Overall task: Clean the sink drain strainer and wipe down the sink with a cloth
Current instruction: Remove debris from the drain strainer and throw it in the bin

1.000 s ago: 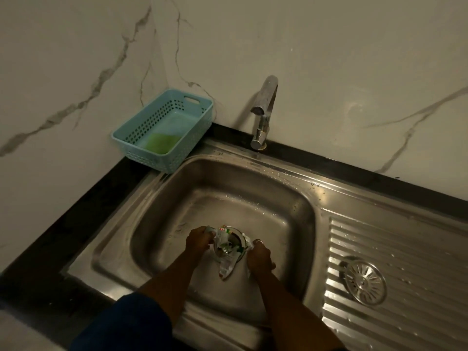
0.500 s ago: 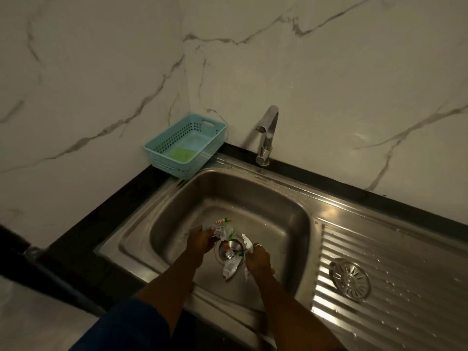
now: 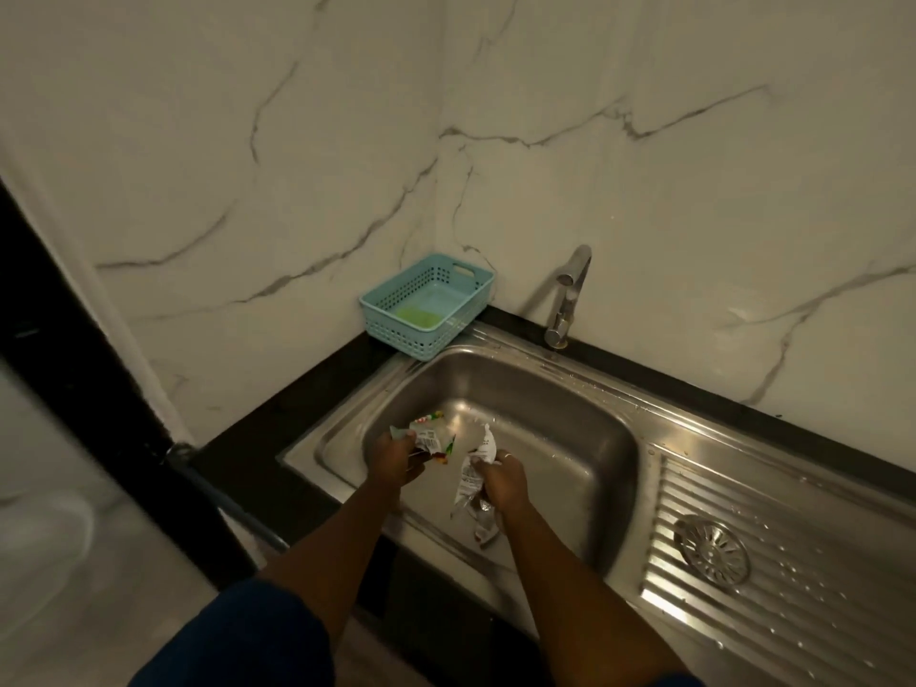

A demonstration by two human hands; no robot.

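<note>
Both hands are full. The left hand point(image 3: 394, 458) grips a crumpled printed wrapper point(image 3: 431, 436) marked in red and green. The right hand point(image 3: 500, 480) grips a pale silvery wrapper point(image 3: 471, 483) whose loose end hangs below the fist. Each grip is closed tight round its litter, with no finger free. Both are held over the basin of the sink point(image 3: 570, 419), near its front wall. The drain opening is hidden behind the hands and wrappers.

The drain strainer point(image 3: 714, 550) is not in the basin. It lies flat on the ribbed drainboard point(image 3: 818, 587), right of the basin and well apart from both hands. It is round, so there is no long axis to line up with, and it can be taken from any side. It lies to the right of the right hand and slightly nearer the person, which makes that hand by far the closer of the 2.

The step in hand looks like clearing litter from the basin. Neither grip can take the strainer until it lets its wrapper go, and no bin is in view.

1 teal basket point(image 3: 391, 302) sits on the black worktop point(image 3: 238, 453) at the far left corner of the sink, left of the tap point(image 3: 570, 290). It holds a flat green thing point(image 3: 419, 317), possibly the cloth, though the light is too dim to tell. The left hand is nearer to it.
</note>
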